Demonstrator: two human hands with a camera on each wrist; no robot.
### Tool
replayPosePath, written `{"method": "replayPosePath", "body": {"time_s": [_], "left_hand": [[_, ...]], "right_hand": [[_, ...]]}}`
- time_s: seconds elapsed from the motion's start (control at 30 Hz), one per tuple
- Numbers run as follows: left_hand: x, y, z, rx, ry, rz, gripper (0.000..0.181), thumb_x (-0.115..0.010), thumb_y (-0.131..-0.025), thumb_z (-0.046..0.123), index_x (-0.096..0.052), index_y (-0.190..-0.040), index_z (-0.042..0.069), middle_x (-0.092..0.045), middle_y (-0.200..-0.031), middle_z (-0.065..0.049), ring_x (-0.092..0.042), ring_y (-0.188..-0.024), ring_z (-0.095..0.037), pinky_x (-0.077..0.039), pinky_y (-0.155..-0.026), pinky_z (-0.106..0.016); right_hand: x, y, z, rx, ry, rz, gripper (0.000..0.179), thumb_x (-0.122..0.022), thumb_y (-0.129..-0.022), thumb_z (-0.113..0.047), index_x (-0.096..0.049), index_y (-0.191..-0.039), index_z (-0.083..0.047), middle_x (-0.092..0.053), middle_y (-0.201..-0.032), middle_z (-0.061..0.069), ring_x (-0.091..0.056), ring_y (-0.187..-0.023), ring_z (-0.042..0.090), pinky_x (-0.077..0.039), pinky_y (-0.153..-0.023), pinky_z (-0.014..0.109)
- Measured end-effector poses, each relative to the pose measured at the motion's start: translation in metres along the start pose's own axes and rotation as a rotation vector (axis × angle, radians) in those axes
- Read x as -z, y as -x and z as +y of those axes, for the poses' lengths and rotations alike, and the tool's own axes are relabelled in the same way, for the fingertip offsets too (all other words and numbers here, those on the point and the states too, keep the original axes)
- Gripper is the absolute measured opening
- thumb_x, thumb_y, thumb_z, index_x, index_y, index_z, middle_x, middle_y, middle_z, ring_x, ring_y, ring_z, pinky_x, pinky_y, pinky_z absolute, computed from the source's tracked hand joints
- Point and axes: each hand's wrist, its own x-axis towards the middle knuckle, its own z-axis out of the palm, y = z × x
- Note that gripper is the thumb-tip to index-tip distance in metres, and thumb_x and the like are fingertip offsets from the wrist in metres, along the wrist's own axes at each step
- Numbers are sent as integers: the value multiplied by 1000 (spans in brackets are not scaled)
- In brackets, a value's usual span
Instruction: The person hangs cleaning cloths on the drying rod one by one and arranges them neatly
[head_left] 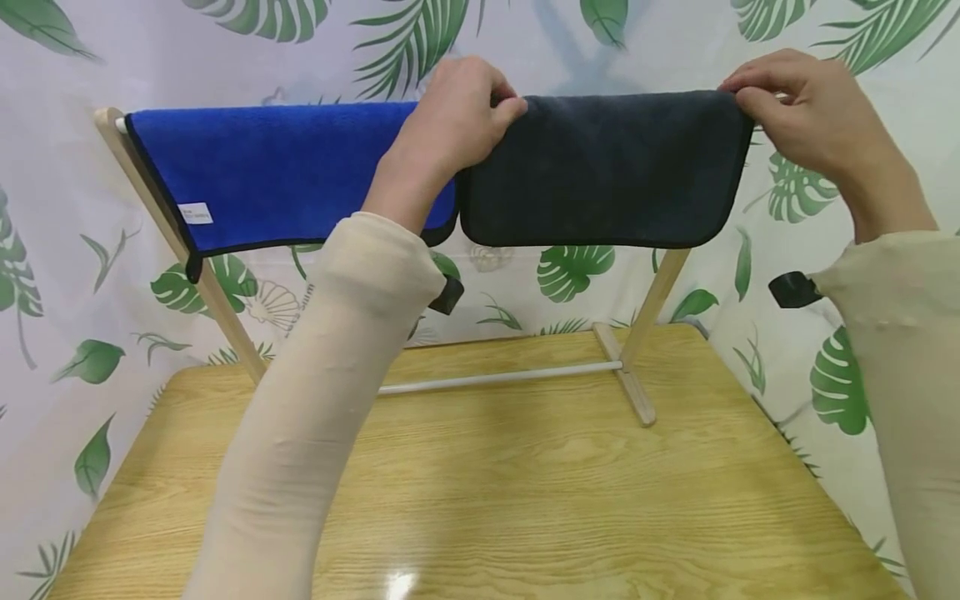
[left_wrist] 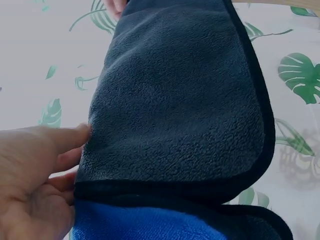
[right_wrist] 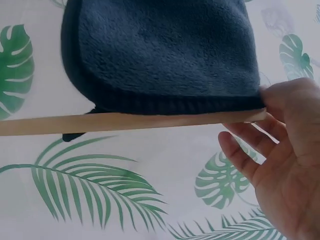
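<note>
A dark grey towel (head_left: 600,167) with black edging hangs folded over the top bar of a wooden towel rack (head_left: 652,308). At its upper left corner, my left hand (head_left: 468,112) pinches the cloth, with the thumb on the near face in the left wrist view. My right hand (head_left: 813,108) pinches the upper right corner between thumb and finger, close to the end of the rack's wooden post (right_wrist: 200,120). To the left, a blue towel (head_left: 285,175) with black edging and a white label (head_left: 197,213) hangs from the same bar, partly behind my left arm.
The rack stands on a wood-grain table (head_left: 562,483). A white lower rod (head_left: 502,379) joins its posts, and a wooden foot (head_left: 626,383) lies at the right. Behind is a white cloth backdrop (head_left: 45,333) printed with green leaves.
</note>
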Motion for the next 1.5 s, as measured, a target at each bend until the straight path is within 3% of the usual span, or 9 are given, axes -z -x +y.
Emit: {"method": "replayPosePath", "body": {"time_s": [0.1, 0.23, 0.4, 0.6, 0.8, 1.03, 1.2, 1.3, 1.5], "left_hand": [[2, 0, 0, 12, 16, -22, 37, -46, -111, 29, -67, -139, 15, -66, -134, -2, -60, -112, -16, -50, -94, -26], [1, 0, 0, 63, 47, 13, 38, -42, -112, 27, -67, -139, 17, -65, -135, -2, -60, -114, -16, -49, -95, -25], [-2, 1, 3, 93, 63, 69, 37, -42, -112, 27, -67, -137, 15, -64, -135, -2, -60, -120, -16, -48, -101, -24], [-4, 0, 5, 109, 77, 95, 37, -40, -113, 22, -68, -135, 12, -65, -134, -5, -61, -120, -17, -48, -100, -25], [-5, -3, 7, 106, 35, 123, 36, -39, -113, 18, -68, -133, 10, -65, -134, -6, -60, -123, -17, -48, -101, -24], [-1, -1, 3, 88, 80, 27, 36, -41, -113, 24, -63, -139, 13, -61, -137, -4, -58, -120, -16, -47, -100, -23], [3, 1, 0, 41, 84, -21, 34, -50, -110, 21, -64, -141, 15, -62, -138, -2, -58, -121, -15, -48, -99, -23], [4, 1, 0, 33, 78, -29, 36, -52, -109, 19, -64, -143, 17, -62, -140, -1, -57, -126, -16, -47, -102, -23], [-4, 4, 2, -31, -46, 50, 32, -52, -109, 18, -64, -140, 16, -64, -136, -3, -59, -123, -17, -47, -102, -26]], "right_hand": [[1, -2, -2, 26, 10, 2, 38, -48, -108, -21, -65, -134, 1, -58, -118, -15, -44, -100, 1, -40, -87, 11], [0, -5, -6, 31, 13, 9, 37, -47, -107, -19, -67, -130, 1, -57, -103, -21, -46, -89, 4, -37, -73, 15], [-1, -1, -6, -57, 24, -47, 42, -48, -106, -27, -65, -136, -3, -60, -119, -4, -44, -97, 10, -36, -80, 22], [-6, -2, -6, 72, 131, -3, 40, -64, -104, -31, -70, -128, 0, -55, -103, -17, -43, -88, 0, -33, -75, 16], [-7, -3, -9, 87, 187, 11, 37, -62, -106, -26, -70, -126, 4, -66, -114, 17, -41, -83, -2, -32, -74, 14], [-2, -1, -4, 35, 135, -4, 39, -61, -106, -31, -70, -129, 0, -53, -99, -24, -45, -86, 4, -35, -72, 14], [0, 2, 2, -29, -6, 14, 39, -59, -107, -30, -69, -131, -1, -56, -97, -27, -46, -83, 6, -36, -70, 16], [-1, 3, 3, 3, -36, 21, 35, -60, -107, -25, -70, -132, -3, -58, -103, -26, -47, -82, 5, -37, -69, 17], [0, 2, 0, 18, -40, -7, 35, -60, -106, -23, -69, -132, -2, -57, -106, -26, -48, -85, 5, -39, -70, 13]]}}
